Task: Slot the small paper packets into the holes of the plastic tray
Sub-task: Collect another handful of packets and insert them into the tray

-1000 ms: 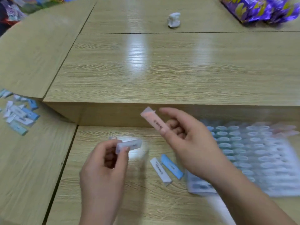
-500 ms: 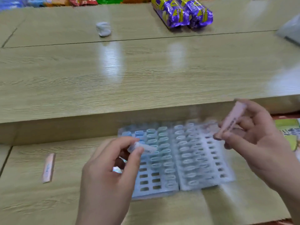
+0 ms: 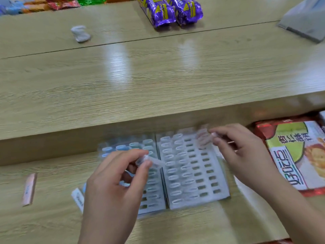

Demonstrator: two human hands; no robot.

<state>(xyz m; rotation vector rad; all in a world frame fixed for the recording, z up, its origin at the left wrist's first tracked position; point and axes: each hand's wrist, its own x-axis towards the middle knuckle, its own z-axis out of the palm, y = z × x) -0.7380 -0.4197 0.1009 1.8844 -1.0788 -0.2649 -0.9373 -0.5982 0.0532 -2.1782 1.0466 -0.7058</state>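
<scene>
Two pale plastic trays (image 3: 220, 192) with rows of slots lie side by side on the lower desk; many slots hold packets, and the right columns show dark holes. My left hand (image 3: 112, 187) pinches a white packet (image 3: 154, 162) over the left tray. My right hand (image 3: 241, 155) pinches a pink packet (image 3: 204, 140), its tip down at the far right part of the right tray. Motion blur hides whether the tip is inside a hole.
A loose pink packet (image 3: 29, 189) lies at the left, a white packet (image 3: 78, 198) beside my left wrist. A snack bag (image 3: 297, 155) sits at the right. The raised desk behind carries purple bags (image 3: 168, 10), a crumpled white wad (image 3: 80, 33) and a grey object (image 3: 306, 20).
My view swung right, bringing the trays to the centre. My right hand brought the pink packet down and left onto the right tray. My left hand keeps holding the white packet.
</scene>
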